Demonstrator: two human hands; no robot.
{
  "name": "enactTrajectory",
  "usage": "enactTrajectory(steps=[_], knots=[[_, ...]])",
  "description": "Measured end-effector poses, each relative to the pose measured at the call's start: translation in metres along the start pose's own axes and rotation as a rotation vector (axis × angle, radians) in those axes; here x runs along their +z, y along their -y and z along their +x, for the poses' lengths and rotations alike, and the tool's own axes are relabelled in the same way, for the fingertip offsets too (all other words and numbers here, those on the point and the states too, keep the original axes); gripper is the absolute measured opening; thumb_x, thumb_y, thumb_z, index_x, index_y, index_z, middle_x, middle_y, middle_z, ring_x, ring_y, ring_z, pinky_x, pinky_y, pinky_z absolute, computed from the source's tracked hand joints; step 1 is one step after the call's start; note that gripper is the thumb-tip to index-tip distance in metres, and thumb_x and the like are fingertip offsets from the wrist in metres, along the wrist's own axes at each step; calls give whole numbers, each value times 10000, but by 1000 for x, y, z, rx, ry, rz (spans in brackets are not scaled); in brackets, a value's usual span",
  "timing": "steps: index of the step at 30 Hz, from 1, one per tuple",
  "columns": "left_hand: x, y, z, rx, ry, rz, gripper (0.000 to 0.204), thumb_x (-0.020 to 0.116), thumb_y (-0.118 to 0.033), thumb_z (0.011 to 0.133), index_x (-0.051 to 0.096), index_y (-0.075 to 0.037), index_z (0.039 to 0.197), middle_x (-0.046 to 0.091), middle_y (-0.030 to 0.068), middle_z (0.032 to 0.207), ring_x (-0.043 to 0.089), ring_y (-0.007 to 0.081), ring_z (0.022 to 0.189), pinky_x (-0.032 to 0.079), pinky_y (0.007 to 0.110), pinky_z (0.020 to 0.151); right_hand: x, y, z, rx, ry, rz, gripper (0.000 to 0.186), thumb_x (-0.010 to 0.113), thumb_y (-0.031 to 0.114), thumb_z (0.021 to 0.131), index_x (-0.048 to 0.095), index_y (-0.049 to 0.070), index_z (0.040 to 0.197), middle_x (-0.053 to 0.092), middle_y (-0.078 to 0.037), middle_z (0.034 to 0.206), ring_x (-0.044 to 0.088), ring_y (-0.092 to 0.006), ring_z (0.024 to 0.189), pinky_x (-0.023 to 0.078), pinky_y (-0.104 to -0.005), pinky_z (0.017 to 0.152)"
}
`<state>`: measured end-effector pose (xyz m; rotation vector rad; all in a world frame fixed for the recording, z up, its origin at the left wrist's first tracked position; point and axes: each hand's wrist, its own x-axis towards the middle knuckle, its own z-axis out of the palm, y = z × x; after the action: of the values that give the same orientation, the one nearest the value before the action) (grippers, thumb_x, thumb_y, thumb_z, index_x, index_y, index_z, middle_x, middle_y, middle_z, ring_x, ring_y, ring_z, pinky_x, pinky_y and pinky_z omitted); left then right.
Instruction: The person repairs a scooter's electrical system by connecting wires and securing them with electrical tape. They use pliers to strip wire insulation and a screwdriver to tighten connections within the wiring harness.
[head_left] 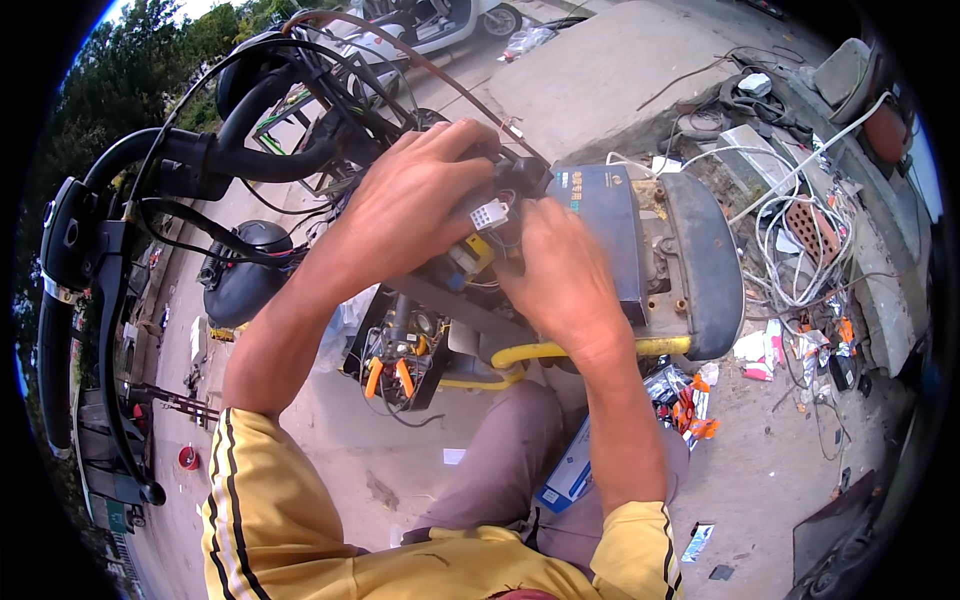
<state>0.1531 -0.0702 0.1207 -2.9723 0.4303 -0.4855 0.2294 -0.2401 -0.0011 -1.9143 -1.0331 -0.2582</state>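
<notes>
Both of my hands work close together over the middle of a partly stripped electric scooter. My left hand [430, 185] is closed, its fingers curled over the wiring; what they grip is hidden. Just beside its fingers sits a white plug connector [489, 214] with several holes. A yellow connector [472, 256] hangs below that. My right hand [562, 270] is closed too, fingertips pinched at thin wires next to the white connector; the exact piece is hidden. To its right stands a dark blue box [608, 225] on the scooter's frame.
At left the black handlebar [60, 360] and brake lever [112, 350] stick out. A tray of tools [398, 350] with orange-handled pliers sits below my left forearm. A yellow frame tube [600, 349] crosses under my right wrist. White cable coils [800, 240] and litter lie at right.
</notes>
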Motion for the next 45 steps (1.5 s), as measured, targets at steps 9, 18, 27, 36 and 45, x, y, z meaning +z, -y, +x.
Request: enactTrajectory(steps=[9,18,27,36,45], knots=[[2,2,0,96,-11,-6,223,836,-124,834,806,-63,1046,665,93,1426,636,336,1295,508,474,1110,-8,-2,-1,66,55,165,278,799,55,854,733,-52,1102,712,-241,1106,710,-506,1054,574,-576,930],[1,-1,2,84,45,43,192,828,-136,856,832,-67,1034,684,83,1436,636,313,1318,503,465,1121,-11,11,-4,121,67,42,342,823,77,855,708,-49,1152,670,-236,1188,709,-474,1102,572,-576,952],[6,-1,2,10,-20,50,192,820,-186,922,765,-18,997,680,99,1445,649,342,1310,522,477,1107,-13,-5,-5,134,29,-47,413,838,60,851,716,-34,1234,656,-219,1197,709,-452,1130,577,-557,964],[1,-6,1,84,80,117,190,844,-194,873,842,-8,913,634,103,1582,635,329,1305,503,476,1134,-24,-14,-8,82,81,104,322,804,109,903,775,-21,1196,678,-221,1129,691,-472,1076,539,-554,930],[4,-18,-1,118,144,220,184,807,-88,841,810,3,1001,567,114,1635,573,331,1428,430,526,1222,-17,-18,-4,101,43,238,317,774,122,942,762,-29,1220,674,-244,1180,662,-483,1165,522,-557,988]])
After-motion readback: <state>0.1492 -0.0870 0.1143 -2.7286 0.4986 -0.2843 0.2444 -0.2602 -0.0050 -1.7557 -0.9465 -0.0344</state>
